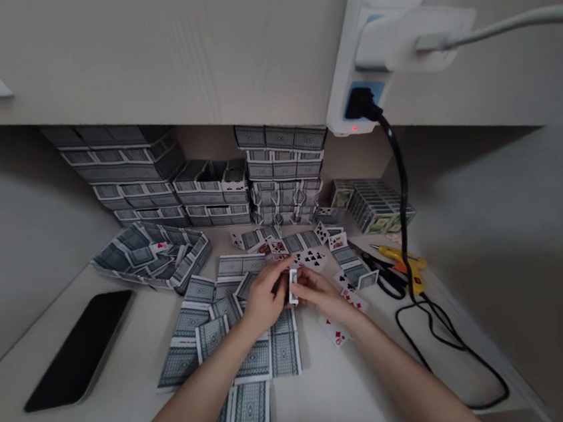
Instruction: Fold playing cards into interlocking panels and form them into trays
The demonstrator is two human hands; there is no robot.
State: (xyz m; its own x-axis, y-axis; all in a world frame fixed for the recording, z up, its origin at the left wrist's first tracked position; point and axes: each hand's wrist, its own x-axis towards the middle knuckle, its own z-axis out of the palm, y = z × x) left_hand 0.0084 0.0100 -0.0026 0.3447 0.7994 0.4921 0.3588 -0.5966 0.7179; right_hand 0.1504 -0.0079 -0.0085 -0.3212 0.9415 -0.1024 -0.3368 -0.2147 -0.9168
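A small folded playing card (293, 286) stands between my two hands, its narrow white-edged side toward me. My left hand (266, 294) curls round it from the left, fingers bent and partly hidden. From the right, my right hand (319, 291) pinches it with the thumb on its near side. Under and left of my hands lie many grey-backed playing cards (285, 353), some overlapping. Face-up cards (311, 259) lie just beyond my fingers, and red diamond cards (335, 331) rest below my right hand.
Stacked boxes built of folded cards (129, 170) line the back. A card-made tray (116, 263) holds loose cards. A black phone (79, 350) lies left. Scissors (392, 282), a yellow glue gun (416, 282) and its black cord (405, 204) are right. A power strip (346, 107) hangs above.
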